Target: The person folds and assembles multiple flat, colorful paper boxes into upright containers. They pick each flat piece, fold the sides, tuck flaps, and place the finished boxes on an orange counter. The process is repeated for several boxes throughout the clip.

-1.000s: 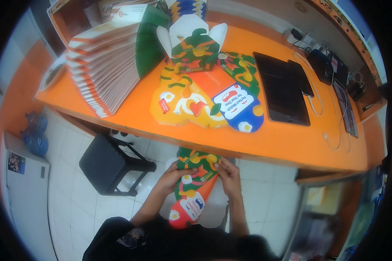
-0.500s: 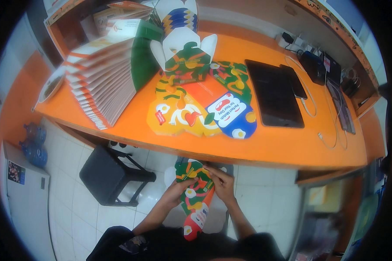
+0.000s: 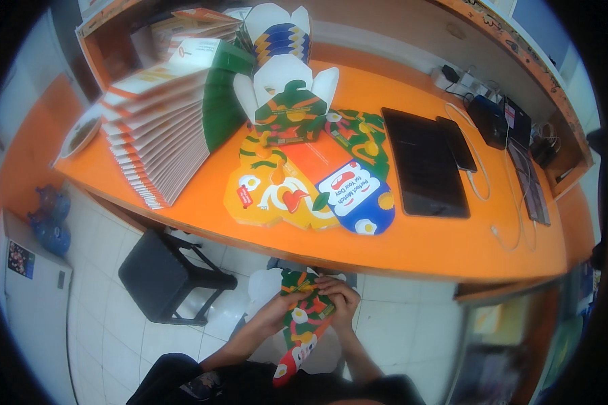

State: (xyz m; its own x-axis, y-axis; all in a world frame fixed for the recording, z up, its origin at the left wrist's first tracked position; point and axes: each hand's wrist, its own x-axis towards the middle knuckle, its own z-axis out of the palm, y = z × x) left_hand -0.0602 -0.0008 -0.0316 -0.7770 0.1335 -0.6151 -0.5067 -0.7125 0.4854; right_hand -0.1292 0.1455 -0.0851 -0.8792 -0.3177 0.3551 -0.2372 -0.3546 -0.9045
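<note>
Below the desk's front edge, over my lap, I hold a partly folded paper food carton [image 3: 304, 316] in green, orange and red print. White flaps spread out at its sides, and its red end hangs toward me. My left hand [image 3: 282, 309] grips its left side, thumb across the printed face. At the upper right edge, my right hand [image 3: 339, 297] has its fingers closed on the board; some fingertips are hidden. On the desk stands an open green food box [image 3: 292, 115]. In front of it lie flat yellow carton blanks [image 3: 270, 202] and a blue-ended one [image 3: 368, 219].
The orange desk [image 3: 412, 250] stretches across ahead of me. On it are a fanned stack of folded cartons [image 3: 162, 128], nested blue boxes [image 3: 282, 46], a black tablet [image 3: 425, 165], a phone [image 3: 457, 143] and cables. Below left stands a black stool [image 3: 165, 277].
The view has shifted, so the desk sits lower in the picture. My right fingers have closed further over the carton's upper edge, and more of the white flap shows at its left.
</note>
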